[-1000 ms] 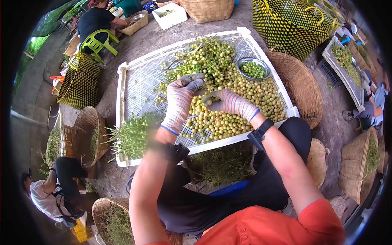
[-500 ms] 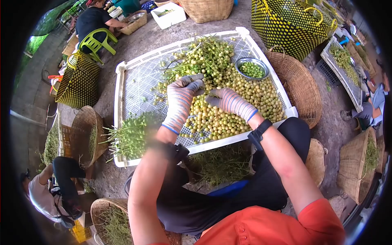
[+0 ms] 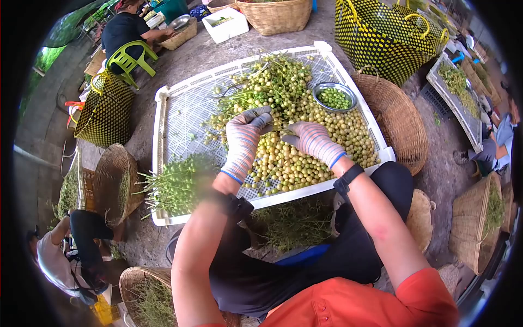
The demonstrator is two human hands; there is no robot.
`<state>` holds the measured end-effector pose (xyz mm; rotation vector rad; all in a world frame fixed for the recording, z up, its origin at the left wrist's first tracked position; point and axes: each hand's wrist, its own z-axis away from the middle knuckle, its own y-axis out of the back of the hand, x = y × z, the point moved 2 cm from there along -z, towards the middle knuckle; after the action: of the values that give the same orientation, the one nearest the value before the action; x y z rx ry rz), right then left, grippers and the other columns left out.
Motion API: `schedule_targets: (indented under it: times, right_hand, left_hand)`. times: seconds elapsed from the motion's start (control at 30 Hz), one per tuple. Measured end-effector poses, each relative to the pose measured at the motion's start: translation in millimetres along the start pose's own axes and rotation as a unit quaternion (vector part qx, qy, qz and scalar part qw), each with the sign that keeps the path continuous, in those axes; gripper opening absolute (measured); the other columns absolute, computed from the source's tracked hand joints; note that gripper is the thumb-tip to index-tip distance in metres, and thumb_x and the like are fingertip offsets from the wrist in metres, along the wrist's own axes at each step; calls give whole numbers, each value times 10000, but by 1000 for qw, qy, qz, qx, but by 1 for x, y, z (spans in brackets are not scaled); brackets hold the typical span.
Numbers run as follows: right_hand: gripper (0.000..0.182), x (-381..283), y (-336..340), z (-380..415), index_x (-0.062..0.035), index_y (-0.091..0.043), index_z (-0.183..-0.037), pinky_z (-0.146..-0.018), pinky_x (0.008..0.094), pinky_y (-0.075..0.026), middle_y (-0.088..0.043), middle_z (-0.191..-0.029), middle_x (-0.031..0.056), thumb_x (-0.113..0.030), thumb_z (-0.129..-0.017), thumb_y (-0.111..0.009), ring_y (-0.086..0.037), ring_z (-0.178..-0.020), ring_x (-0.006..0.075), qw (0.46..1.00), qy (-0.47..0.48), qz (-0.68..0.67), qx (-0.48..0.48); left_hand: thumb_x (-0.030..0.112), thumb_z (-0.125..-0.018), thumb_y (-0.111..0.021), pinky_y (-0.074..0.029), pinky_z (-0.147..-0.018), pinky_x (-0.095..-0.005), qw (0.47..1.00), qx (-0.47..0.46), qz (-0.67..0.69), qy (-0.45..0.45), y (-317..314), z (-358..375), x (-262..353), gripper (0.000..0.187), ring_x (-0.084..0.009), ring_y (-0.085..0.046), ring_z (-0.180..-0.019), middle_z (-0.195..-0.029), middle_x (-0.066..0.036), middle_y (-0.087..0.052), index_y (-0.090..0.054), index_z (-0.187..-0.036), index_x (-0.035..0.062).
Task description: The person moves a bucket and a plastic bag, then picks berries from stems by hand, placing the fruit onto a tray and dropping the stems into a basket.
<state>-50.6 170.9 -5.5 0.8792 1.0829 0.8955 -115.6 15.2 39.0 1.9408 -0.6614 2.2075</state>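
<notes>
My left hand [image 3: 246, 136], in a striped grey-tipped glove, is closed in a pinch above the white mesh tray [image 3: 182, 131]. My right hand [image 3: 315, 141], gloved the same way, also has its fingers pressed together, close to the left fingertips. What they pinch is too small to make out. Under the right hand spread loose yellow-green berries [image 3: 294, 169]. Beyond both hands lies a heap of berries on stems [image 3: 267, 82]. A metal bowl [image 3: 333, 88] of greener berries stands at the tray's right. A bunch of green stems [image 3: 177, 182] rests at the near left corner.
Right of the tray leans a wicker basket [image 3: 400, 125], with a yellow-black woven bag [image 3: 376, 43] behind it. Another such bag [image 3: 106, 111] and a basket [image 3: 111, 180] stand left. Stems lie beneath the tray. Co-workers sit at far left, lower left and right.
My right hand has shifted slightly, and its fingertips have turned a little. The left hand stays nearly in place, still pinched. The whole view has moved slightly.
</notes>
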Motion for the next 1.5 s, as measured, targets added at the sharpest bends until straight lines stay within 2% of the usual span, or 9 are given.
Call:
schedule_targets:
  times: [0.07,0.3,0.57,0.73,0.87,1.17,1.3,1.37,1.5]
  right_hand:
    - [539,18,-27,-11,-71,-631,-1053,-834,434,-478,-670,-940,158,-560,-864,-504,-629,-924,335,961,173,-97,194]
    - [633,-3,17,1,-79,-652,-1053,-828,425,-485,-670,-964,177,-643,-853,-442,-639,-911,319,990,-87,81,-73]
    - [622,8,16,12,-98,-549,-1265,-996,419,-393,-616,-1161,175,-483,-786,-650,-557,-1137,280,979,64,44,191]
    - [582,-5,10,1,-106,-574,-1232,-923,389,-456,-656,-1087,143,-391,-748,-728,-610,-1033,290,964,121,-237,-7]
    - [475,-13,16,0,-68,-643,-1082,-862,401,-479,-670,-988,147,-484,-890,-518,-632,-937,302,993,-20,-95,-66]
    - [454,6,14,8,-95,-680,-970,-832,420,-481,-660,-971,162,-495,-895,-479,-623,-928,322,974,93,-205,-6]
    - [276,10,24,14,-107,-691,-942,-812,434,-470,-658,-976,131,-344,-867,-569,-616,-930,294,998,-50,21,7]
    - [203,4,19,22,-142,-704,-932,-860,432,-437,-638,-1008,75,-282,-808,-626,-568,-1012,272,969,98,108,200]
    - [211,-54,-8,34,-169,-701,-990,-998,419,-363,-588,-1132,79,-175,-810,-591,-497,-1138,257,949,241,199,53]
  left_hand:
    - [10,-840,-646,-573,-683,-271,1000,2,8,3,2,-1,-1,190,-137,-627,-712,-850,-85,-672,-664,-1023,-35]
    - [43,-845,-654,-576,-715,-307,1000,-6,-7,-4,2,0,1,188,-172,-659,-765,-874,-101,-684,-659,-1021,-24]
    - [38,-852,-642,-576,-713,-302,999,-33,23,-3,-1,3,10,187,-171,-654,-767,-869,-99,-679,-653,-1027,-26]
    - [28,-861,-624,-579,-726,-306,999,-36,14,-12,-2,4,21,185,-183,-658,-789,-900,-107,-676,-645,-1035,-32]
    - [23,-859,-623,-581,-733,-312,999,-19,25,-13,12,0,15,190,-194,-661,-798,-912,-120,-675,-637,-1038,-39]
    - [22,-845,-638,-582,-682,-309,996,23,79,-47,30,-9,17,144,-187,-655,-720,-837,-100,-672,-658,-980,-25]
    - [55,-866,-625,-574,-720,-367,995,42,75,-60,44,-13,30,124,-219,-665,-732,-813,-104,-681,-663,-968,-6]
    - [84,-868,-633,-570,-708,-354,994,51,73,-66,50,-15,33,127,-211,-668,-726,-819,-100,-683,-668,-961,4]
    - [141,-866,-648,-556,-661,-317,995,50,-7,-88,56,-4,50,154,-180,-659,-689,-802,-80,-683,-672,-953,16]
